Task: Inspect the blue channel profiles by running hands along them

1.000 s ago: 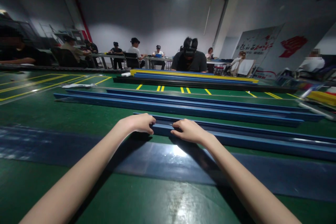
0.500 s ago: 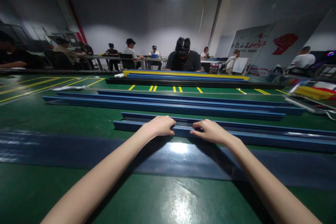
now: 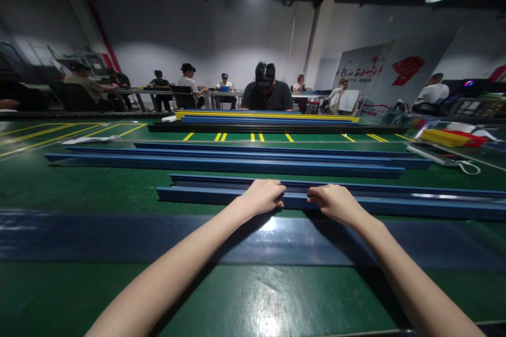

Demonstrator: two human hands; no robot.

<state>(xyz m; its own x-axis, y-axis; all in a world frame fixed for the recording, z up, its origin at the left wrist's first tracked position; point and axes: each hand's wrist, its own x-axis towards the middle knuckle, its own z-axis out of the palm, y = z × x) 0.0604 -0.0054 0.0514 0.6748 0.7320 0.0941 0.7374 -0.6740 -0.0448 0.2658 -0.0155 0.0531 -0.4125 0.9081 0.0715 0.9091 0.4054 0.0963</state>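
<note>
A long blue channel-shaped rail (image 3: 197, 195) lies across the green floor in front of me, running left to right. My left hand (image 3: 263, 196) is curled over its near wall, about a third of the way from the rail's left end. My right hand (image 3: 336, 202) grips the same near wall a short way to the right. Both arms reach straight forward, and the fingertips are hidden inside the channel.
Two more long blue rails (image 3: 221, 164) lie parallel farther away, then a black, blue and yellow stack (image 3: 264, 117). A dark blue strip (image 3: 98, 237) runs across the floor under my arms. A person wearing a headset (image 3: 267, 92) sits opposite; others sit at tables behind.
The rail has slid to the left relative to my hands, so more of its left end now shows beyond my left hand. Both hands keep their hold.
</note>
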